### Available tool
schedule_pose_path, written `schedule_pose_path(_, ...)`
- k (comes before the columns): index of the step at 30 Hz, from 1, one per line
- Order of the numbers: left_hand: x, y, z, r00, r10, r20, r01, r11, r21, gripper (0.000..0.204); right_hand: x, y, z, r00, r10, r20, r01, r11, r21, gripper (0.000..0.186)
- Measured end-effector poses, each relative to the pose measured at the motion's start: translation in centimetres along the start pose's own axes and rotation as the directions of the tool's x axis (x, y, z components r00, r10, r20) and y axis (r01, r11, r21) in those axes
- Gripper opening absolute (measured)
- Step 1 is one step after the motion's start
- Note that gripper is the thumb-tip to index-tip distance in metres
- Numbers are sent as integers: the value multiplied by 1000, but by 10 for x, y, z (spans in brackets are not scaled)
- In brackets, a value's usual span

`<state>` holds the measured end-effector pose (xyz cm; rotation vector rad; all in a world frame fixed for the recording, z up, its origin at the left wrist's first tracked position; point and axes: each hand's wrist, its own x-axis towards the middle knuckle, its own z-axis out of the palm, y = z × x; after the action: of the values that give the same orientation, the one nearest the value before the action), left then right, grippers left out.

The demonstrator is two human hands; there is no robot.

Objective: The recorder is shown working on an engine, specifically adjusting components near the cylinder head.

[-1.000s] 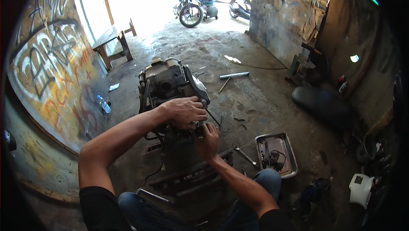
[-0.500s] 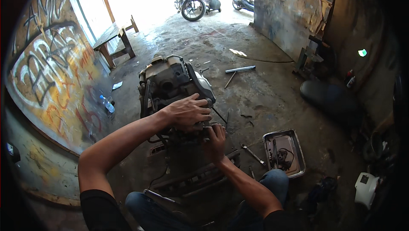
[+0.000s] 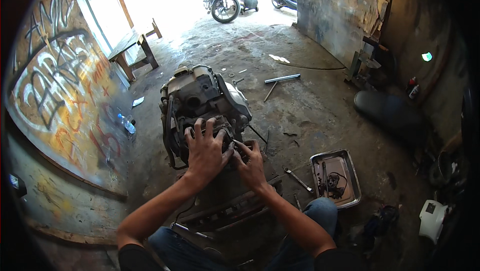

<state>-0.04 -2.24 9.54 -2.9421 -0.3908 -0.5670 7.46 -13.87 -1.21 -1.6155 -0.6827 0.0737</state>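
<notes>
A dark, greasy engine (image 3: 192, 91) stands on the floor in front of me, with a pale rounded cover on its right side. My left hand (image 3: 206, 148) grips the near end of the engine, its spread fingers curved over the top and its thumb toward the right. Close against that thumb, my right hand (image 3: 250, 165) has thumb and index finger pinched at the engine's near right edge. Whatever lies between those fingertips is too small and dark to make out. Both palms hide much of this end of the engine.
Right of my hands lie a combination wrench (image 3: 299, 180) and a metal tray (image 3: 354, 191) holding dark parts. Farther off is a T-handle tool (image 3: 281, 78). A black motorcycle seat (image 3: 382, 108) rests at right, a plastic bottle (image 3: 127, 123) at left. A dark slatted frame (image 3: 220, 213) lies near my knees.
My left hand has shifted from lying across the engine's near right side to gripping its near end from closer to me. The right hand stays near the same spot, fingers now pinched.
</notes>
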Motion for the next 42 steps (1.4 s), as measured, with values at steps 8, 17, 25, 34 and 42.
schedule_pose_path(8,20,30,5,969,-235,72,221,962,161,42,6,8,-7,987,66,145,-65,998,-12,50)
schedule_pose_path(17,21,40,16,887,-458,52,460,886,-58,51,-2,32,-3,986,-114,122,116,993,-5,51)
schedule_pose_path(25,26,12,27,809,-489,-325,443,872,-210,43,2,16,0,987,-96,125,91,995,51,41)
schedule_pose_path(34,22,40,5,920,-374,119,361,925,118,40,4,23,13,997,46,65,-65,943,326,38)
schedule_pose_path(42,21,44,14,861,-499,101,506,859,-78,43,2,30,15,997,11,78,-44,901,432,42)
